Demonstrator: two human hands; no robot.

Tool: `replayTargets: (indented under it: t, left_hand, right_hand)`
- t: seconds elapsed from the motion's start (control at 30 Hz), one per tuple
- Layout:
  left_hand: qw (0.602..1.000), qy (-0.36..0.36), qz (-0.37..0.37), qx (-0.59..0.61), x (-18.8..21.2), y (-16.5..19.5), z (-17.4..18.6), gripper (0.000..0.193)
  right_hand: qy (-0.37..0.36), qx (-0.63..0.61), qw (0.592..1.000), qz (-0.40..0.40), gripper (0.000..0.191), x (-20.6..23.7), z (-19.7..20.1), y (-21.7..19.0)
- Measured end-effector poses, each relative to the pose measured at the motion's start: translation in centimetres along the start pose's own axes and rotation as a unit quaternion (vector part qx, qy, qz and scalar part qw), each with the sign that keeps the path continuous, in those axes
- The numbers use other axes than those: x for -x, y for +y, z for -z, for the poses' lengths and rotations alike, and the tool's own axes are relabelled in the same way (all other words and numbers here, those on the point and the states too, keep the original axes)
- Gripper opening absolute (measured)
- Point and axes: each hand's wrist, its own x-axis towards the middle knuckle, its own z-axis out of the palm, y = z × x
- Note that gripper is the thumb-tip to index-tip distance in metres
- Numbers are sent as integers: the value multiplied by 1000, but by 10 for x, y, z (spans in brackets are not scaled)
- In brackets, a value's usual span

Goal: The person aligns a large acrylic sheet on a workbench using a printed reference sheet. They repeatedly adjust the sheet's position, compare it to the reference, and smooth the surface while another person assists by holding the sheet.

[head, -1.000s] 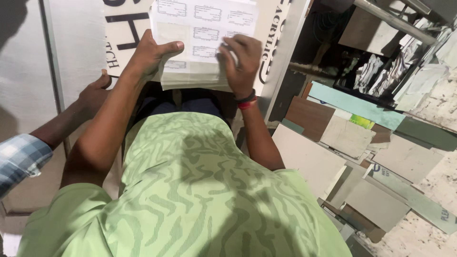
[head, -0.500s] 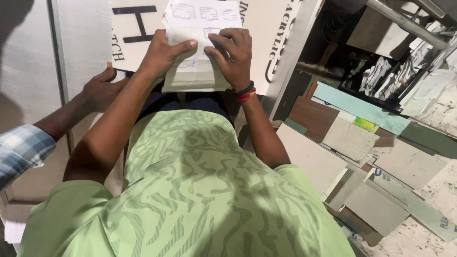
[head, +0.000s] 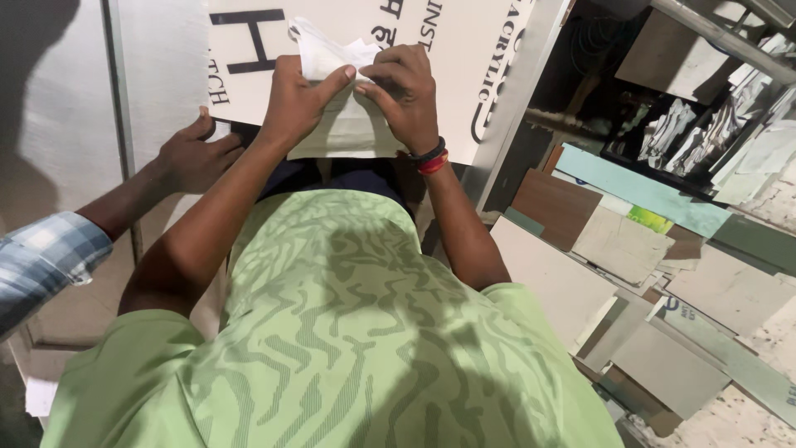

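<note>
Hands, left (head: pixel 297 101) and right (head: pixel 404 91), pinching one paper stack (head: pixel 348 124), one co-worker's hand (head: pixel 192 156) beside

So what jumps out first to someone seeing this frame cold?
Top centre, the left hand and right hand pinch crumpled white paper against a white lettered panel. At left, another person's hand, in a plaid sleeve, touches the panel's edge. Board offcuts lie scattered at right.

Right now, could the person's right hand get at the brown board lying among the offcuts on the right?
Probably yes, but not at once: the right hand is pinching the white paper together with the left hand. Nothing stands between it and the brown board.
</note>
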Motion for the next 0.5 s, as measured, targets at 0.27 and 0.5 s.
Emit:
replayTargets:
  t: [0.27, 0.5]
  left_hand:
    - [1000, -2, -19, 3, 3, 5, -2, 26]
    - [1000, 6, -27, -4, 5, 8, -1, 26]
  right_hand:
    - [12, 73, 994, 76, 14, -3, 11, -4]
    - [-6, 38, 998, 52, 6, -13, 14, 1]
